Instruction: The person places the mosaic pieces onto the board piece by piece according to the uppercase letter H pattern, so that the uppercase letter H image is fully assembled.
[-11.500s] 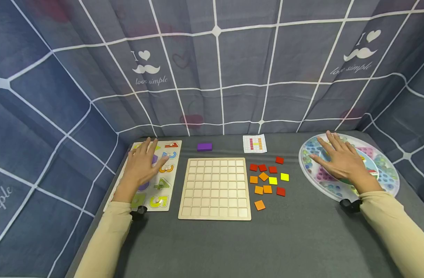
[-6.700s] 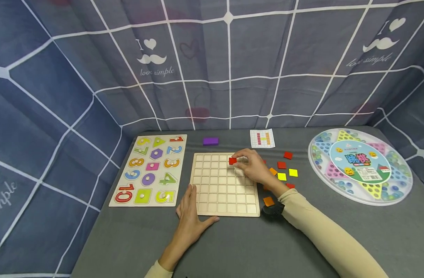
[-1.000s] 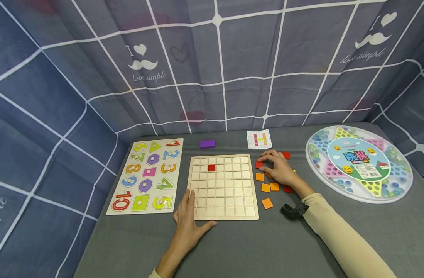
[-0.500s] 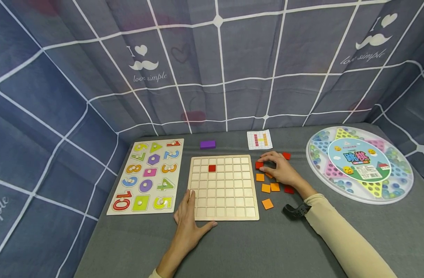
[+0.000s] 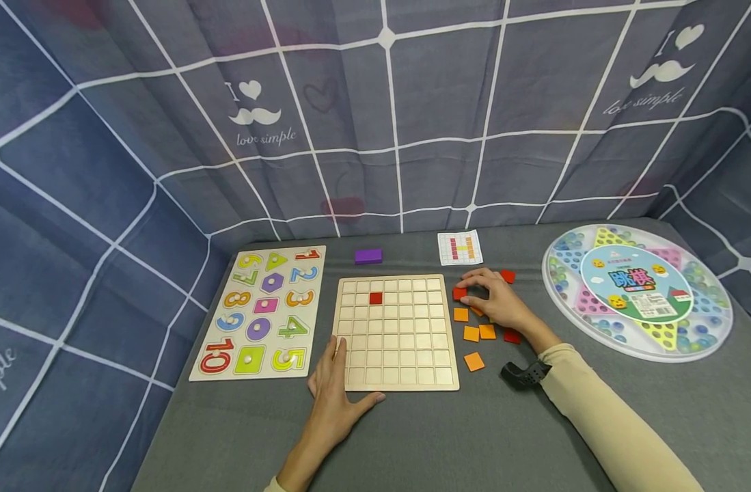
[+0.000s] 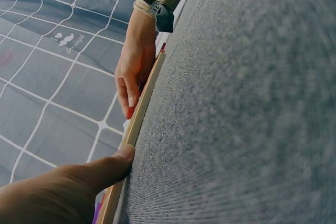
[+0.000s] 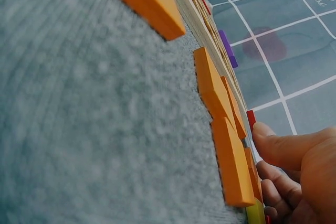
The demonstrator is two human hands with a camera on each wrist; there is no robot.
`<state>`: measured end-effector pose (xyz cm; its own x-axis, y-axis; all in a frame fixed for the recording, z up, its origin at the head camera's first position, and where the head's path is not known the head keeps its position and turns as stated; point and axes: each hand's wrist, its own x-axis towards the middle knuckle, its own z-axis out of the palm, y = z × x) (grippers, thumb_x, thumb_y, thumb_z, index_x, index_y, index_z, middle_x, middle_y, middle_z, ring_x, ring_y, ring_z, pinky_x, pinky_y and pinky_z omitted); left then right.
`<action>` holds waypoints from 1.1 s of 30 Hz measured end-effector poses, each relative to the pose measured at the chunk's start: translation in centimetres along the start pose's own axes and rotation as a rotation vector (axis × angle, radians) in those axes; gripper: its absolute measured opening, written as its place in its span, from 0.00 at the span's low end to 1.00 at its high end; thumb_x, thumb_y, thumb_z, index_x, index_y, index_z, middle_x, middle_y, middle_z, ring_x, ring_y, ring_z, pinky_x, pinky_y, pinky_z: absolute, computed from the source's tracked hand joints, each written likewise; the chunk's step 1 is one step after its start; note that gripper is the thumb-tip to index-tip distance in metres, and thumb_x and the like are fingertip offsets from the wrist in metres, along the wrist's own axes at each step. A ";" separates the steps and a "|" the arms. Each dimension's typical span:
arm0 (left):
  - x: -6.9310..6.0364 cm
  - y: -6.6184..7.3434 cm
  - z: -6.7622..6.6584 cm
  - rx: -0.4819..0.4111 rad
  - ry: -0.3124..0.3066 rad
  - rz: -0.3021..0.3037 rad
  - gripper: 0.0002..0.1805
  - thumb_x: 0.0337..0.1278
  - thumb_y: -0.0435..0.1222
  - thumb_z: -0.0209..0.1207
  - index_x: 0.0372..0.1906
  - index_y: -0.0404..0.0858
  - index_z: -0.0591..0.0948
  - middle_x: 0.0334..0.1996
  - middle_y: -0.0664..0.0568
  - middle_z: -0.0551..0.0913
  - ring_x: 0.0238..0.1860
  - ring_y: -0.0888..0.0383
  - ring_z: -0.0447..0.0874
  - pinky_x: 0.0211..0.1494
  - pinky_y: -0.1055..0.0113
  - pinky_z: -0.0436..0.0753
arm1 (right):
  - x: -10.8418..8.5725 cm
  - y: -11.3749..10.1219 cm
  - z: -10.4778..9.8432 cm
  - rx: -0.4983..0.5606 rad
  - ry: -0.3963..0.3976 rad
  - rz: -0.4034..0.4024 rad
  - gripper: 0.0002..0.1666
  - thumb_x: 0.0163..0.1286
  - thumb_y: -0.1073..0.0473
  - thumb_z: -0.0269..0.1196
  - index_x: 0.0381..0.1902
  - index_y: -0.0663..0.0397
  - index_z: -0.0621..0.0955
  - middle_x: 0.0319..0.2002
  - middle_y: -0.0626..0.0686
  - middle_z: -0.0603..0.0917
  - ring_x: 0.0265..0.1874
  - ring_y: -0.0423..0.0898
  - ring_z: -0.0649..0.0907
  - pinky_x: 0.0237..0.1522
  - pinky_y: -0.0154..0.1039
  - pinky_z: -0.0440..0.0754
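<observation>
A wooden grid board [image 5: 390, 335] lies in the middle of the grey table, one red tile [image 5: 376, 298] set in a cell near its upper left. My left hand [image 5: 335, 393] rests at the board's lower-left corner, fingers straight along the left edge and thumb spread by the front edge. In the left wrist view that thumb [image 6: 113, 169] touches the board's side. Right of the board, my right hand [image 5: 498, 297] pinches another red tile [image 5: 459, 294] between thumb and fingers. Its palm partly hides the loose tiles beneath. Orange tiles [image 5: 471, 333] lie just below it.
A pattern card [image 5: 460, 247] lies behind the tiles, a purple block [image 5: 368, 256] behind the board. A number puzzle board [image 5: 258, 311] is at the left, and a round game board [image 5: 638, 287] at the right. A grid-patterned curtain [image 5: 326, 123] encloses the back.
Earlier, both hands lay apart over the side boards; then my right hand held a red tile above the grid. That tile now sits in a cell. Over the last second, the hands barely moved.
</observation>
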<state>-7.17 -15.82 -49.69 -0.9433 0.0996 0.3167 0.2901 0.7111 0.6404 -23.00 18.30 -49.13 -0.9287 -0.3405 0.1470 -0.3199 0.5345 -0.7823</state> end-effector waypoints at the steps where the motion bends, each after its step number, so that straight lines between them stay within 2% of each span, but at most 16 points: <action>1: 0.0 0.0 0.0 -0.005 -0.001 -0.001 0.64 0.29 0.45 0.81 0.74 0.30 0.57 0.73 0.29 0.54 0.70 0.30 0.54 0.59 0.41 0.49 | 0.0 0.0 0.0 0.000 0.000 -0.003 0.15 0.66 0.60 0.67 0.51 0.54 0.83 0.59 0.59 0.76 0.62 0.61 0.68 0.63 0.62 0.62; 14: -0.1 0.0 -0.1 0.003 -0.007 -0.007 0.63 0.31 0.45 0.80 0.74 0.29 0.58 0.72 0.28 0.54 0.69 0.28 0.55 0.57 0.41 0.50 | -0.1 -0.1 0.1 -0.020 0.004 0.002 0.16 0.67 0.58 0.66 0.51 0.53 0.84 0.60 0.58 0.76 0.62 0.61 0.67 0.62 0.62 0.62; 22: -0.2 -0.1 0.0 0.004 -0.007 -0.008 0.62 0.32 0.46 0.80 0.73 0.28 0.58 0.72 0.28 0.54 0.69 0.28 0.55 0.57 0.41 0.50 | -0.1 -0.1 0.2 -0.053 0.038 -0.006 0.16 0.67 0.58 0.66 0.51 0.53 0.84 0.58 0.57 0.78 0.62 0.60 0.69 0.63 0.61 0.62; 33: -0.1 0.0 -0.1 -0.019 -0.024 -0.032 0.63 0.32 0.45 0.80 0.74 0.29 0.57 0.73 0.29 0.52 0.71 0.30 0.52 0.60 0.41 0.47 | 0.3 -1.0 -0.2 -0.106 0.097 -0.087 0.15 0.63 0.61 0.69 0.49 0.54 0.85 0.53 0.58 0.80 0.55 0.58 0.72 0.58 0.58 0.65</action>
<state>-7.01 -15.92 -49.64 -0.9556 0.0937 0.2793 0.2626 0.7006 0.6635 -22.97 17.77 -48.18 -0.9087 -0.3154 0.2735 -0.4132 0.5867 -0.6964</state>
